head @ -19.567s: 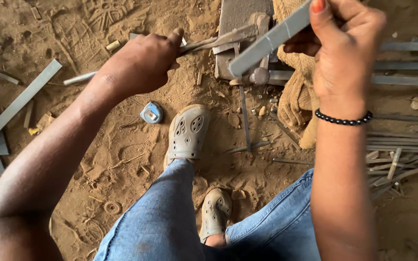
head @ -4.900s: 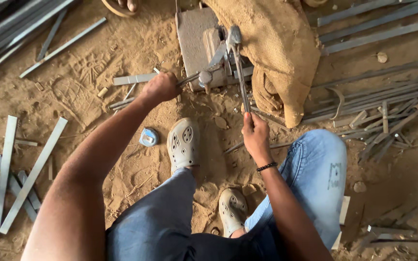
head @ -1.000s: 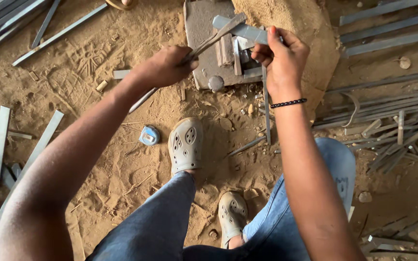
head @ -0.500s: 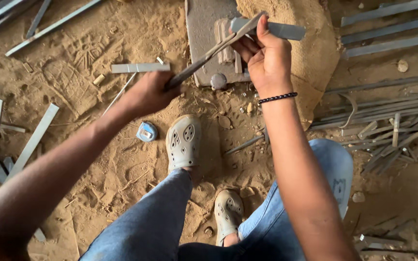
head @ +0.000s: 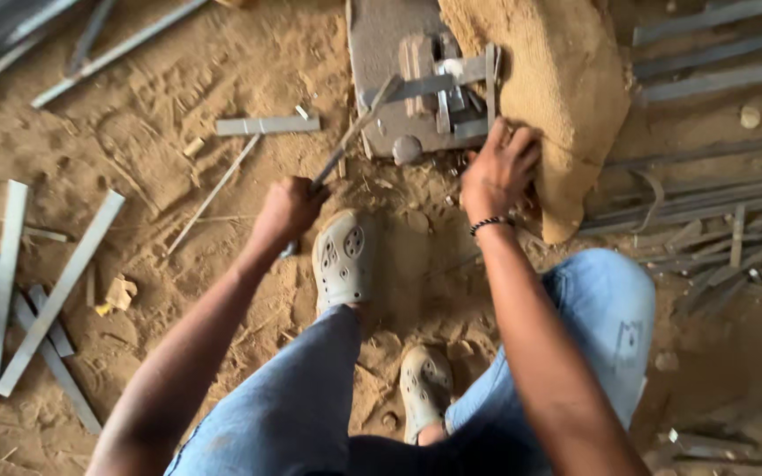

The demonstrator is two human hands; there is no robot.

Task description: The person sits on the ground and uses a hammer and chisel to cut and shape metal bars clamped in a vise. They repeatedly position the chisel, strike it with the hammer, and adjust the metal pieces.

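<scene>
My left hand [head: 288, 210] grips the lower end of a long metal lever handle [head: 359, 128]. The handle slants up to a metal cutter [head: 434, 84] fixed on a grey block [head: 372, 35] in the sand. My right hand [head: 497, 169] is curled around the near end of a flat metal strip [head: 489, 78], which runs through the cutter's right side. A tan burlap sack [head: 566, 88] lies just right of that hand. One grey clog [head: 343, 256] is planted below the cutter, the other [head: 425, 392] tucked near my knee.
Flat metal strips [head: 55, 291] lie on the sand at the left, a short strip [head: 266, 125] and a thin rod [head: 213, 194] nearer the cutter. Long bars and offcuts [head: 716, 203] are heaped at the right. A small wood scrap [head: 121, 291] sits at the left.
My left hand has swung the lever handle down toward me. My right hand has come lower, and the strip it held across now points away through the cutter.
</scene>
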